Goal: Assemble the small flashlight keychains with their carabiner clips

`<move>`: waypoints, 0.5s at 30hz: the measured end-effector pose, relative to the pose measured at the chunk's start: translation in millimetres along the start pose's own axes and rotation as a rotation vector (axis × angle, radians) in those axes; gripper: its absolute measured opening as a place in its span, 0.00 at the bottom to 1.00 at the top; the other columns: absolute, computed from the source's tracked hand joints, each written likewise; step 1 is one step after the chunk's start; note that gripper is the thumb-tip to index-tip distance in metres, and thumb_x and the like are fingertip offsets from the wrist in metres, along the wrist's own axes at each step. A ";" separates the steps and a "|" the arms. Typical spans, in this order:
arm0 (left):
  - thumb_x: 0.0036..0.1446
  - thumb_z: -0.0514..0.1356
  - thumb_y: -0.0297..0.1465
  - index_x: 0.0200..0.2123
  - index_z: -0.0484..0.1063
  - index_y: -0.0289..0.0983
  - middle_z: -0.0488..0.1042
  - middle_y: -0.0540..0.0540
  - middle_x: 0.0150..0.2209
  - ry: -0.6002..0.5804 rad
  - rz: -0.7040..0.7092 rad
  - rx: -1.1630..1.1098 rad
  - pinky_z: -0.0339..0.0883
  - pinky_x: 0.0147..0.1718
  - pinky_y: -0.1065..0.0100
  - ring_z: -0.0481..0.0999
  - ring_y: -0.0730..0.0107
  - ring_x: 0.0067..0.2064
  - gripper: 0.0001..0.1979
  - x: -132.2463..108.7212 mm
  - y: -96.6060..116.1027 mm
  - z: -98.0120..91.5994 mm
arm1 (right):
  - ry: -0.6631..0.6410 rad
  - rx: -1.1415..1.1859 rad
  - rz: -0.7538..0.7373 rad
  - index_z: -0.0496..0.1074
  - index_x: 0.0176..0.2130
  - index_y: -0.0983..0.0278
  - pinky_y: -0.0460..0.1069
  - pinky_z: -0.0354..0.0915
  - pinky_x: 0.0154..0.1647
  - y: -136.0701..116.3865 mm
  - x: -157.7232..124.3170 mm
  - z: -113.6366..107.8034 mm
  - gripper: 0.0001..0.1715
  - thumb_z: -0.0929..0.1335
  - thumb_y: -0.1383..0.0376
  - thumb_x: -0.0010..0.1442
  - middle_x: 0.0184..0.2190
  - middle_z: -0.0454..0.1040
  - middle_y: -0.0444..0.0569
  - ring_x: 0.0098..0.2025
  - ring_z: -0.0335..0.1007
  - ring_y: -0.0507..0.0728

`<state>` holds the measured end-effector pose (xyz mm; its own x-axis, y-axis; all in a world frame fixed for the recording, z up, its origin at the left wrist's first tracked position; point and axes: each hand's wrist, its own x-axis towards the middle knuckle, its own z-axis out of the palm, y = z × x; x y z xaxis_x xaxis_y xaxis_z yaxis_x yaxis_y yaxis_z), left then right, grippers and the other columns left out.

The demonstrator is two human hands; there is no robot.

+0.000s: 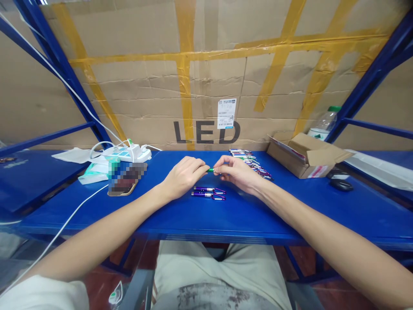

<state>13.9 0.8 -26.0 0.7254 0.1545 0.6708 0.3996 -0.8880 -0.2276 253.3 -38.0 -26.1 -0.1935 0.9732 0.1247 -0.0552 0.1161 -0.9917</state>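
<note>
Between my two hands, a little above the blue table, is a small green penlight [211, 170], largely covered by fingers. My left hand [186, 177] is closed on its left end. With thumb and fingertips, my right hand [235, 173] pinches the other end. Two purple penlights with carabiner clips [203, 195] lie side by side on the table just below my hands. Behind my right hand, a row of several penlights in mixed colours [254, 162] lies on the table, partly hidden by that hand.
On the left are a phone [124, 183], a tissue pack [98, 170] and a white power strip [129, 153] with cables. An opened cardboard box [303, 155], a black mouse [341, 184] and a plastic bottle [325, 122] stand at right. A large taped carton [148, 94] walls off the back.
</note>
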 end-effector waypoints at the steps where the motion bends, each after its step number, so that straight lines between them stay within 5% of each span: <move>1: 0.79 0.54 0.34 0.52 0.79 0.38 0.81 0.39 0.46 0.009 0.001 0.014 0.69 0.48 0.56 0.78 0.57 0.46 0.13 0.0 0.2 0.0 | -0.005 0.030 0.036 0.76 0.32 0.61 0.49 0.64 0.33 -0.4 -0.1 0.1 0.18 0.83 0.60 0.48 0.31 0.80 0.44 0.33 0.72 0.54; 4: 0.79 0.54 0.35 0.52 0.79 0.37 0.81 0.39 0.47 0.021 -0.034 -0.015 0.69 0.48 0.57 0.79 0.58 0.46 0.14 -1.1 -1.8 1.7 | 0.004 0.008 -0.006 0.76 0.34 0.61 0.49 0.65 0.34 0.5 0.9 -0.6 0.21 0.84 0.57 0.48 0.32 0.81 0.45 0.34 0.73 0.54; 7: 0.79 0.56 0.37 0.54 0.78 0.37 0.81 0.39 0.48 0.011 -0.096 -0.127 0.70 0.47 0.58 0.80 0.59 0.47 0.14 -3.5 -6.4 5.5 | 0.012 -0.200 -0.222 0.77 0.35 0.61 0.51 0.66 0.37 3.8 3.0 -2.9 0.17 0.80 0.53 0.57 0.32 0.81 0.46 0.35 0.73 0.55; 15: 0.79 0.57 0.37 0.55 0.80 0.38 0.81 0.40 0.48 -0.040 -0.168 -0.227 0.70 0.49 0.58 0.81 0.58 0.50 0.14 -5.5 -9.7 9.6 | 0.023 -0.653 -0.453 0.77 0.39 0.60 0.54 0.67 0.44 6.5 1.3 -9.4 0.07 0.71 0.60 0.69 0.37 0.83 0.47 0.41 0.77 0.60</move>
<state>11.4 12.7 -34.3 0.6833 0.3207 0.6559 0.3833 -0.9222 0.0516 261.9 -34.1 -32.7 -0.2694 0.8061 0.5269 0.4633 0.5881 -0.6629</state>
